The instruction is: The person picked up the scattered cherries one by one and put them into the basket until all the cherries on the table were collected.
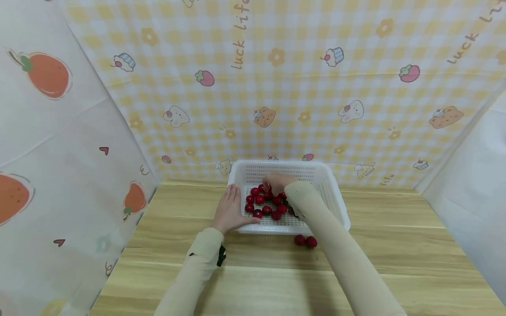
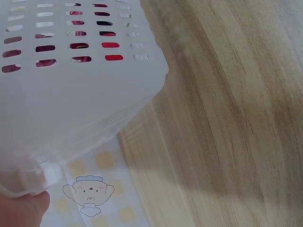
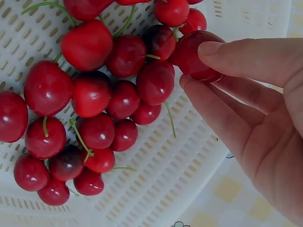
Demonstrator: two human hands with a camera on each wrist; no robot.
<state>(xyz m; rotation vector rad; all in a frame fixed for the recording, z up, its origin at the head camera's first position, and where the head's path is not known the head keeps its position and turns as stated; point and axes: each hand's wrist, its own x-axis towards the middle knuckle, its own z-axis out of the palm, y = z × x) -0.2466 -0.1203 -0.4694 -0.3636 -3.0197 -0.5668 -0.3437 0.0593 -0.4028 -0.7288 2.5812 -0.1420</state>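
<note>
A white plastic basket (image 1: 337,199) with slotted walls holds many red cherries (image 3: 92,94), several with green stems. My left hand (image 1: 230,210) rests on its front left corner, fingers straight along the left rim and thumb out over the front rim. In the left wrist view a fingertip (image 2: 40,202) shows at the rim of the basket (image 2: 80,101). Inside the basket, my right hand (image 1: 280,182) pinches one dark red cherry (image 3: 196,56) between thumb and fingers, over the other cherries. In the right wrist view the same hand (image 3: 265,109) reaches in from the right.
Two cherries (image 1: 305,241) lie on the wooden table (image 1: 253,285) just in front of the basket. A yellow checked cloth (image 1: 276,101) hangs right behind it. White printed cloths (image 1: 79,131) stand at the left and right sides.
</note>
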